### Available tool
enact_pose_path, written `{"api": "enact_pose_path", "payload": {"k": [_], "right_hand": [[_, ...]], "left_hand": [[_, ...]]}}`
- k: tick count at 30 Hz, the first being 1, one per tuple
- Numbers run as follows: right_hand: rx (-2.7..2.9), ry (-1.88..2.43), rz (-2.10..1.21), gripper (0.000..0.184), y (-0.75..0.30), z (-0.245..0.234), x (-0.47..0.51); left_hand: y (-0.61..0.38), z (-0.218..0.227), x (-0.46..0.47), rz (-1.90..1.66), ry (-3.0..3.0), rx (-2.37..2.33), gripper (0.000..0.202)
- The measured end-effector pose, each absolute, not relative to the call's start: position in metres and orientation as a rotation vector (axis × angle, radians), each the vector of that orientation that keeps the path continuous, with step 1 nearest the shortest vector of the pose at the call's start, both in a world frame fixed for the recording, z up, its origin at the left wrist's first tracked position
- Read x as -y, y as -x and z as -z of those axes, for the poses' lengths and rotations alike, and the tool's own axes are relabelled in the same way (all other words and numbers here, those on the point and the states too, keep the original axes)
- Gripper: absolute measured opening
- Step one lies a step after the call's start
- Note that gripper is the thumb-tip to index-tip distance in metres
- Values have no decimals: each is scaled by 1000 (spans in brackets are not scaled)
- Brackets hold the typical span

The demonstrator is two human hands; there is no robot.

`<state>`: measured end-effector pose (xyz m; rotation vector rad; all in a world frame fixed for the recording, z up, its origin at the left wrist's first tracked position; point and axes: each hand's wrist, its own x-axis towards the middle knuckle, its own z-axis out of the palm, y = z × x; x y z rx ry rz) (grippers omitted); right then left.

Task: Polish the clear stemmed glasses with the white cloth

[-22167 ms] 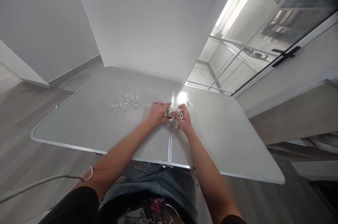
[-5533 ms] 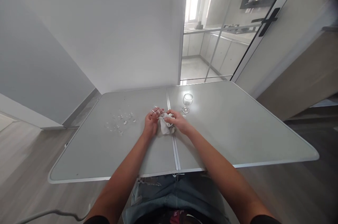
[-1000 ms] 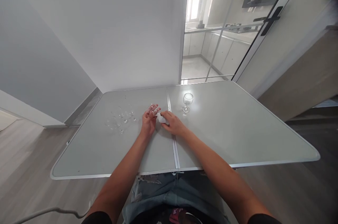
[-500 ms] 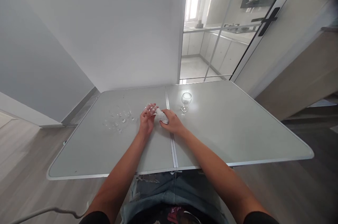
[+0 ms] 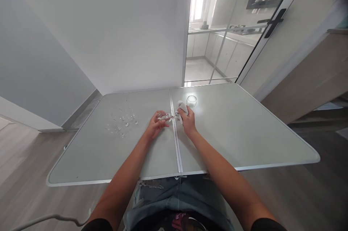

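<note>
My left hand (image 5: 156,126) is closed around the bowl of a clear stemmed glass (image 5: 164,116), which lies on its side in the air with its stem pointing right. In my right hand (image 5: 188,118) is a bunched white cloth (image 5: 181,107), pressed at the foot end of that glass; the foot itself is mostly covered. Just behind my right hand a second stemmed glass (image 5: 191,100) stands upright on the table, its lower part hidden. To the left, several clear glasses (image 5: 122,119) sit close together on the tabletop, their outlines faint.
The pale folding table (image 5: 231,133) has a metal seam (image 5: 177,151) down its middle and a metal rim. A white wall (image 5: 136,35) borders its far side. Behind the table's right half is a glass door (image 5: 231,42). A grey cable (image 5: 54,217) lies at lower left.
The held glass has turned from upward-tilted to nearly level, its stem now pointing right. My right hand with the cloth has moved right and away from me, partly covering the standing glass.
</note>
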<state>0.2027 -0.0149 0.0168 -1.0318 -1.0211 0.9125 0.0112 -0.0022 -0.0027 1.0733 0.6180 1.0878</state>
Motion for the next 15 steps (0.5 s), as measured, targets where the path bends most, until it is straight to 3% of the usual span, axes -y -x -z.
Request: {"api": "enact_pose_path", "payload": {"k": [10,15], "right_hand": [[860,936,-837,35,-199,-18,14],[1107,979,-736,31,-198,-19,19]], "left_hand": [[-19,3,3,-1217,-1120,-825,51],[-16,5,-4,-1389,-977,-845,51]]}}
